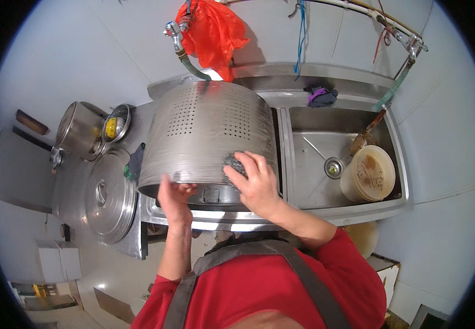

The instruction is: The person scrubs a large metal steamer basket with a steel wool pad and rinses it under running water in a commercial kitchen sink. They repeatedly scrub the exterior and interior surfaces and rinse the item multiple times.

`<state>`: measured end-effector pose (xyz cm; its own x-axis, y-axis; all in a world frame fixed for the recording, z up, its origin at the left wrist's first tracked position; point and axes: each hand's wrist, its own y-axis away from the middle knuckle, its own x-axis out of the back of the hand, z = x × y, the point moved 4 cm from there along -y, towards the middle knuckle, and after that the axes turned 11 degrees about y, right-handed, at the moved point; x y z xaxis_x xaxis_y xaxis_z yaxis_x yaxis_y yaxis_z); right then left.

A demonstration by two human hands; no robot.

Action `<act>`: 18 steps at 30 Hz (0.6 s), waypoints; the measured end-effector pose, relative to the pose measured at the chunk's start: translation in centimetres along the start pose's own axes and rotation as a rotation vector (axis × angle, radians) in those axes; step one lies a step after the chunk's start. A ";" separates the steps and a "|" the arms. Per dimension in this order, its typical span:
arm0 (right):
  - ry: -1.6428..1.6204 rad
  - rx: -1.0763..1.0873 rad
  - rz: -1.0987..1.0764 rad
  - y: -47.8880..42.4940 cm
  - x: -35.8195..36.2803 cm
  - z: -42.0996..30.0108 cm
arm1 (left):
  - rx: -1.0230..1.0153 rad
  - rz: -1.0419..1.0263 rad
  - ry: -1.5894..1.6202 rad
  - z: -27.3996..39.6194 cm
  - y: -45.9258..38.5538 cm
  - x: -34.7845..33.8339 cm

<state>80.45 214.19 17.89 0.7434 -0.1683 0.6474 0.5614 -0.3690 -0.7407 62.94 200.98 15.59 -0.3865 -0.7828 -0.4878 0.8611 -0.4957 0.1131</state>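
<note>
A large perforated metal drum [208,152] lies on its side across the left basin, its open rim towards me. Its wall looks wet and carries two patches of small holes. My left hand [175,201] grips the drum's near rim, thumb outside and fingers curled inside the opening. In my right hand [258,185] is a metal scouring pad [234,163], pressed to the drum's outer wall near the rim at the right. Part of the pad is hidden under my fingers.
In the right sink basin [307,181] stand a plastic bucket [388,168] of brownish liquid and a brush [360,142]. A dark cloth [326,98] lies on the back ledge. Left are a round metal lid [116,209], a pot [79,125] and a bowl [127,123]. A hose [194,70] hangs behind the drum.
</note>
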 end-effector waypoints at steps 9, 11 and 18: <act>-0.116 -0.365 -0.064 6.7 -1.9 5.1 | -0.635 0.431 -1.248 -1.2 -6.5 17.1; -0.087 -0.428 -0.053 7.7 -2.8 6.0 | -0.588 0.396 -1.277 -2.1 -8.6 19.2; -0.168 -0.609 -0.156 13.8 -7.9 11.8 | -0.799 0.212 -1.124 -0.5 -12.2 20.9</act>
<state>86.60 221.20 0.42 0.7442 0.0559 0.6656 0.3972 -0.8382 -0.3737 44.48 190.88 3.63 0.0466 -0.8831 0.4668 0.7419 -0.2823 -0.6082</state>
